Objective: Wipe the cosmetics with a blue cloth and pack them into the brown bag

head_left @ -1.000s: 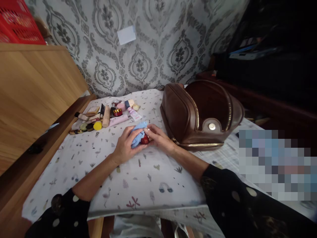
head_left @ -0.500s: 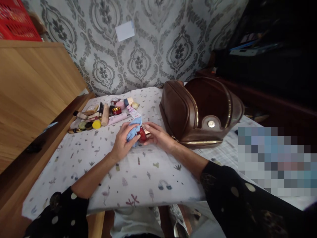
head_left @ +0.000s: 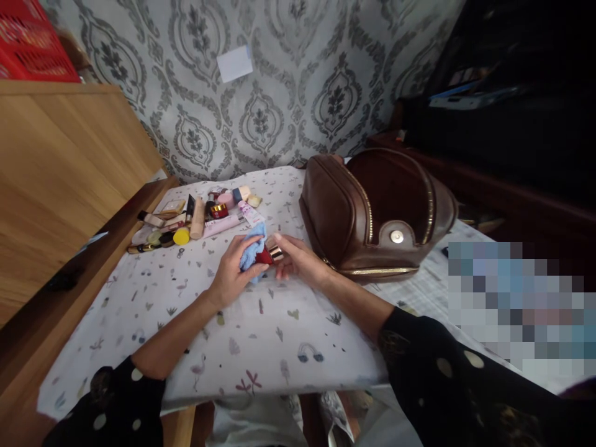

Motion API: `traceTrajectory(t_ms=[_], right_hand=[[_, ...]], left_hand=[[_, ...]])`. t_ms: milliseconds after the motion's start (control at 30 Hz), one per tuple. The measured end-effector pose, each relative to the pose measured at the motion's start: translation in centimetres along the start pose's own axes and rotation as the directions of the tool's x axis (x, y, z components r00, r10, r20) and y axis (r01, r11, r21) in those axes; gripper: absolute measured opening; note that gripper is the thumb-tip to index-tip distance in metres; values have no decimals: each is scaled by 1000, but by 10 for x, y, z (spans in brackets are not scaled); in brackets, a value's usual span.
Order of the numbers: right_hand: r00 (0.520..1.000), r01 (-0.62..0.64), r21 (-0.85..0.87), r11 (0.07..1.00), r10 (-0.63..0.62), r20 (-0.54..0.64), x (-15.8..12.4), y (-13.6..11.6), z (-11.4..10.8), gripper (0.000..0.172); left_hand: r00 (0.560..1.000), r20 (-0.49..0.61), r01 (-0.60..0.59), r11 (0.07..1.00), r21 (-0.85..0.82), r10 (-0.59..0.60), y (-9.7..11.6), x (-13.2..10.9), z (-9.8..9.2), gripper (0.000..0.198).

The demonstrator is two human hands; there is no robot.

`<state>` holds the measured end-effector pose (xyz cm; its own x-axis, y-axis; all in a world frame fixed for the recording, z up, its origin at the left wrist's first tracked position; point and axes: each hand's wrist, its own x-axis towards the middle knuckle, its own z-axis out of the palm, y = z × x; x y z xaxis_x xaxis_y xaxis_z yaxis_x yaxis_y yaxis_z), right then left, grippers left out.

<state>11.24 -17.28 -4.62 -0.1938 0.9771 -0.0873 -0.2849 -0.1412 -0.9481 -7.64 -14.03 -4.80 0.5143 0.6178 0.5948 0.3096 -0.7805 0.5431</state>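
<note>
My left hand (head_left: 231,267) is closed around a light blue cloth (head_left: 254,246) and a small red bottle (head_left: 264,256). The cloth covers the bottle's far side, and the bottle lies tilted with its gold cap (head_left: 275,251) pointing right. On the cap rests the thumb of my right hand (head_left: 297,261), with its fingers curled below, slightly blurred. Just beyond my hands lies a pink-and-white tube (head_left: 251,214). A long pink tube (head_left: 221,225), a beige bottle (head_left: 198,218), a red jar with a gold lid (head_left: 218,212) and a yellow-lidded jar (head_left: 181,236) are grouped farther left.
A brown bag (head_left: 333,214) stands unzipped to the right of my hands. Left is a wooden panel (head_left: 79,143), with a red basket (head_left: 35,46) on top. Patterned wallpaper (head_left: 261,112) rises behind the cloth-covered table (head_left: 261,347).
The red bottle has turned a little, and more of its gold cap shows. The fingers of my right hand have shifted lower around the cap.
</note>
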Motion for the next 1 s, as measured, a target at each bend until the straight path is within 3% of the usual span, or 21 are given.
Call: traceTrajectory(t_ms=[233,433,533,700,1000], right_hand=[[999,-43,20,999,43,19,1,1,-3,45],[998,-55,-42,998,56,20,3,3,-5,44],[998,-57,-93,994,58,5,3,4,-5,45],[998,-51,-192,980,44,-42,3,4,-3,45],[989,1,-389,921,-59,-138,7,9,-2,33]], left_hand=[[967,83,256,917,-305,-242,-12,5,-5,49],[943,201,324,871,-370,-265,-20,6,-6,51],[952,201,286,909,-304,-232,-20,6,-6,47],[989,93,121,990,-74,-114,-18,6,-7,38],[999,4,-47,977,210,47,-15,2,-6,32]])
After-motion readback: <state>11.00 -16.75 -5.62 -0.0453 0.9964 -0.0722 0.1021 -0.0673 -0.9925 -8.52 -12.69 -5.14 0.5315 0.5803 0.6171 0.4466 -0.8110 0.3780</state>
